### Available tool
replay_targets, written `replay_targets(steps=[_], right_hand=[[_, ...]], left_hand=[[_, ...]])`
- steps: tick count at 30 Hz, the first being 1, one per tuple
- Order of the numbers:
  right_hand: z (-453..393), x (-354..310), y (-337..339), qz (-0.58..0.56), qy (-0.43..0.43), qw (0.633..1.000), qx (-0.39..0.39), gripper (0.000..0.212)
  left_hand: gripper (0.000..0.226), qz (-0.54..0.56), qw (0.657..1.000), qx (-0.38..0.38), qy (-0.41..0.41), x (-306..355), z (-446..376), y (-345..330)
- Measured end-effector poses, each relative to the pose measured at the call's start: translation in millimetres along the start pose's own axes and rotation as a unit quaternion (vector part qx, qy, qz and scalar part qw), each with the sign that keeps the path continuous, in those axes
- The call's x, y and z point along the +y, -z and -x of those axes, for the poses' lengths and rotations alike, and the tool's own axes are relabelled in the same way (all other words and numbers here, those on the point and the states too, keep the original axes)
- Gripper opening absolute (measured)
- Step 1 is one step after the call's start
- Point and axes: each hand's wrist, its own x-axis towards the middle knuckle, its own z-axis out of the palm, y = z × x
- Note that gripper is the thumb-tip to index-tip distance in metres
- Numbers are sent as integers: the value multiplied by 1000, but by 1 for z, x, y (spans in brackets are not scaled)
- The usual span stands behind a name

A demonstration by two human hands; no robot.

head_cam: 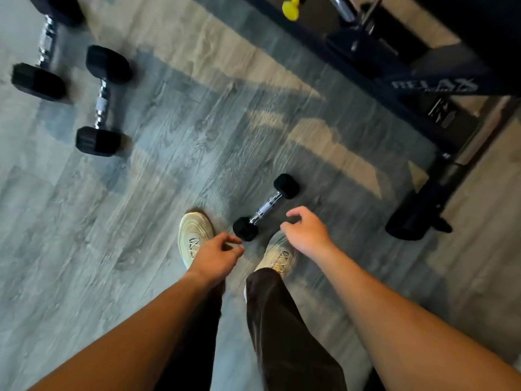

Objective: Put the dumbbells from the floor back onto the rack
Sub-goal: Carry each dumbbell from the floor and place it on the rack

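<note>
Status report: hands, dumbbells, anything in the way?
Left hand, right hand open, empty. Small dumbbell on floor by shoes; two bigger dumbbells far left. Path to rack clear.

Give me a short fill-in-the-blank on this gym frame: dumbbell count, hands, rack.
1. ____ dumbbells lie on the floor.
2. The small dumbbell lies just ahead of the person's ____.
3. Both the left hand and the right hand are ____ of any dumbbell.
4. The knob on the rack is coloured ____.

Missing words: three; shoes; empty; yellow
</note>
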Motion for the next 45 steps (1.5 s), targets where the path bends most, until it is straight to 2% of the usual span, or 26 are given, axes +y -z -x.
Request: replay_targets(steps=[2, 6, 9, 11, 14, 17, 19, 22, 26, 31, 35, 40, 42, 45], right_hand=[[-36, 5, -7, -3, -7, 1000, 13, 35], [-104, 10, -15, 28, -12, 999, 39, 60], [-150, 9, -15, 50, 29, 994, 93, 76], [-177, 9, -17, 58, 64, 993, 77, 78], [-206, 6, -23, 86, 78, 993, 28, 72], [-214, 4, -26, 130, 75, 988, 32, 60], [-202, 8, -24, 114, 72, 990, 42, 53], [-150, 15, -7, 11, 44, 998, 45, 53], [-35, 21, 27, -97, 14, 994, 56, 47], [151, 8, 86, -218, -34, 972, 76, 50], [297, 5, 135, -288, -46, 951, 100, 57], [421, 25, 167, -395, -26, 906, 146, 50], [464, 48, 174, -461, -27, 871, 167, 47], [507, 91, 173, -551, -30, 811, 194, 49]], left_hand=[[16, -11, 1000, 11, 18, -12, -30, -15], [59, 17, 998, 38, 55, -27, -85, -43], [83, 55, 994, 46, 85, -34, -122, -66], [92, 87, 990, 40, 105, -39, -145, -81], [89, 115, 985, 52, 114, -48, -173, -98], [65, 143, 980, 101, 92, -56, -182, -103], [62, 122, 983, 116, 74, -56, -173, -95], [60, 38, 992, 120, 14, -43, -130, -66], [57, -105, 989, 92, -55, -6, -33, -13], [60, -280, 952, 64, -105, 86, 134, 49], [62, -368, 913, 52, -168, 161, 272, 77], [51, -444, 849, 41, -282, 229, 382, 70], [48, -490, 806, 22, -331, 253, 419, 46], [56, -568, 719, 2, -399, 276, 461, -3]])
